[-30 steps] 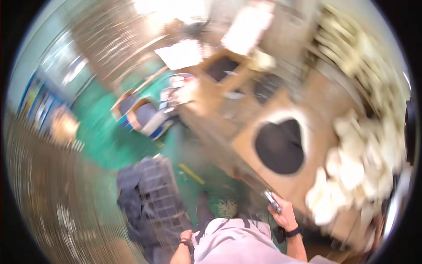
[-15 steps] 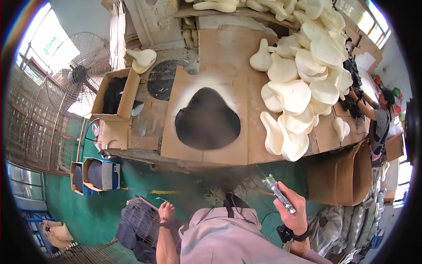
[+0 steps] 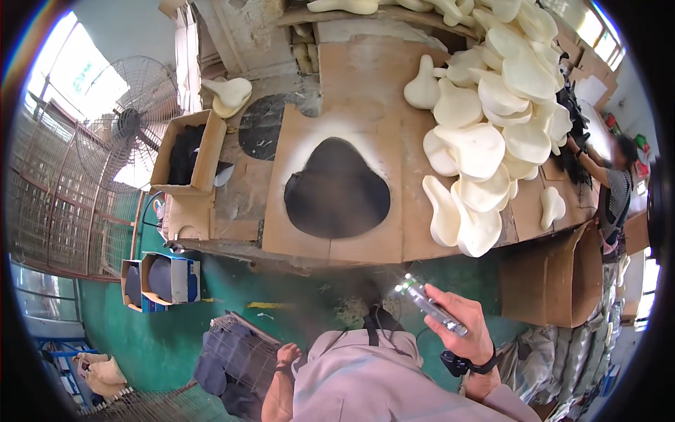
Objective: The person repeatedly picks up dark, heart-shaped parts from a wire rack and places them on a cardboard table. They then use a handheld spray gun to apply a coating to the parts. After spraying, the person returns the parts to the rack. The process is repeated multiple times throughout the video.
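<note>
My right hand (image 3: 460,320) is closed around a silver spray gun (image 3: 432,306), which is held in front of the table edge and points up and left. A faint mist blurs the air near its tip. My left hand (image 3: 287,354) hangs low beside my body, fingers loosely curled, with nothing visible in it. On the table, a black saddle-shaped cover piece (image 3: 337,190) lies flat on a cardboard sheet (image 3: 278,235). Whitish overspray rings its upper edge. To its right rises a pile of cream foam bicycle saddle pads (image 3: 470,151).
An open carton (image 3: 184,186) with black pieces stands at the table's left, near a large fan (image 3: 130,126). Boxes of dark pieces (image 3: 162,278) and a wire basket (image 3: 239,352) are on the green floor. A big carton (image 3: 548,274) stands right; a co-worker (image 3: 612,176) is beyond.
The spray gun has moved slightly left and down with my right hand. My left hand has dropped lower, closer to my body. The whole view has shifted a little.
</note>
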The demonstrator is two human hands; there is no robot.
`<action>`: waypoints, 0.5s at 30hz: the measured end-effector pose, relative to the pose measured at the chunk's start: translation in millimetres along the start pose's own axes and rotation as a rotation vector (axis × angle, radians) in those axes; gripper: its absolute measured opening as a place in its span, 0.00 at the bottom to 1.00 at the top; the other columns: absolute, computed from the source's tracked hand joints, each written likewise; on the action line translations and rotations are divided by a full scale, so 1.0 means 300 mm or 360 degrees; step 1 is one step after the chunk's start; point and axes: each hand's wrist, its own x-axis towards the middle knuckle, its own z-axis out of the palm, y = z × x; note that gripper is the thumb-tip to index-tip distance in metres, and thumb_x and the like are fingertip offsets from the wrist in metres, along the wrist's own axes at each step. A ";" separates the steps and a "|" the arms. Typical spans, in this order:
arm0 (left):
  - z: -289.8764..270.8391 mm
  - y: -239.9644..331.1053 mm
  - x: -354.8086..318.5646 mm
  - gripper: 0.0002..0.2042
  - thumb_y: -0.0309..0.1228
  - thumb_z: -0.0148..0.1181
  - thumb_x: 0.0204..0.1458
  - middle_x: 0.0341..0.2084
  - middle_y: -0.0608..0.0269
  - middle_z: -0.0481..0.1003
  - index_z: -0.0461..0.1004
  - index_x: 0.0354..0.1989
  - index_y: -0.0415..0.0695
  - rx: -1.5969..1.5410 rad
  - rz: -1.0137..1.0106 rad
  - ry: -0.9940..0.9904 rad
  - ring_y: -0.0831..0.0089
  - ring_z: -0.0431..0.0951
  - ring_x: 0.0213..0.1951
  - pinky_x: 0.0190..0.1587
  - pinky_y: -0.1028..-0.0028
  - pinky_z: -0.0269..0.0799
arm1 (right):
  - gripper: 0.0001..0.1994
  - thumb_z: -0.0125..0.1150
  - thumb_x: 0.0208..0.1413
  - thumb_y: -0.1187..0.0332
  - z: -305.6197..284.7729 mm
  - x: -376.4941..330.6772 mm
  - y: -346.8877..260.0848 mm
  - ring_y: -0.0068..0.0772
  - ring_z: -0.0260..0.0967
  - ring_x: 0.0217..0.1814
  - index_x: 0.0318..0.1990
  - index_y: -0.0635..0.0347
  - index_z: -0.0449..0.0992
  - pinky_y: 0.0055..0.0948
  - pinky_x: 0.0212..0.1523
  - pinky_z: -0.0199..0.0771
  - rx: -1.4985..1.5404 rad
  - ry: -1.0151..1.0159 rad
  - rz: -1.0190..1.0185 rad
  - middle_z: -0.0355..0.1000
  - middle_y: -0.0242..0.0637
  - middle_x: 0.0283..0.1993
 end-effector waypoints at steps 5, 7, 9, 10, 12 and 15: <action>0.010 0.002 -0.105 0.22 0.29 0.68 0.52 0.41 0.49 0.83 0.76 0.54 0.27 -0.0967 -0.0688 0.0226 0.65 0.85 0.41 0.45 0.69 0.82 | 0.28 0.71 0.47 0.81 0.001 0.014 -0.006 0.45 0.77 0.36 0.60 0.67 0.76 0.33 0.40 0.77 0.0037 -0.0034 0.0025 0.79 0.48 0.39; 0.019 -0.034 -0.080 0.22 0.27 0.66 0.53 0.38 0.53 0.82 0.76 0.55 0.30 -0.1131 -0.0652 0.0222 0.66 0.84 0.39 0.42 0.69 0.82 | 0.28 0.71 0.47 0.81 0.003 0.010 -0.006 0.46 0.77 0.36 0.60 0.67 0.75 0.33 0.40 0.77 0.0053 -0.0079 0.0024 0.79 0.48 0.40; 0.022 -0.056 -0.021 0.21 0.26 0.65 0.54 0.35 0.56 0.81 0.75 0.56 0.32 -0.1471 -0.0557 0.0079 0.66 0.83 0.37 0.40 0.68 0.81 | 0.28 0.71 0.48 0.80 -0.004 -0.008 0.001 0.46 0.78 0.37 0.60 0.67 0.75 0.34 0.41 0.76 0.0043 -0.0177 0.0007 0.79 0.49 0.40; 0.022 -0.068 0.015 0.20 0.26 0.65 0.54 0.34 0.58 0.80 0.75 0.56 0.33 -0.1788 -0.0494 -0.0077 0.66 0.82 0.36 0.39 0.68 0.81 | 0.28 0.71 0.48 0.80 -0.010 -0.018 0.007 0.46 0.78 0.37 0.60 0.67 0.75 0.34 0.41 0.76 0.0039 -0.0227 -0.0004 0.79 0.49 0.41; -0.006 -0.102 0.083 0.20 0.24 0.64 0.55 0.32 0.59 0.78 0.74 0.57 0.34 -0.2975 -0.0143 -0.0733 0.67 0.81 0.35 0.36 0.67 0.80 | 0.27 0.70 0.49 0.78 -0.025 -0.042 0.020 0.46 0.78 0.37 0.61 0.67 0.75 0.34 0.41 0.76 0.0040 -0.0233 0.0050 0.79 0.50 0.42; -0.021 -0.041 0.164 0.19 0.26 0.64 0.58 0.33 0.59 0.78 0.72 0.57 0.33 -0.1921 -0.0286 -0.0124 0.66 0.80 0.36 0.35 0.67 0.80 | 0.27 0.70 0.50 0.78 -0.047 -0.081 0.033 0.46 0.78 0.38 0.61 0.67 0.75 0.32 0.42 0.76 0.0016 -0.0175 0.0177 0.80 0.49 0.42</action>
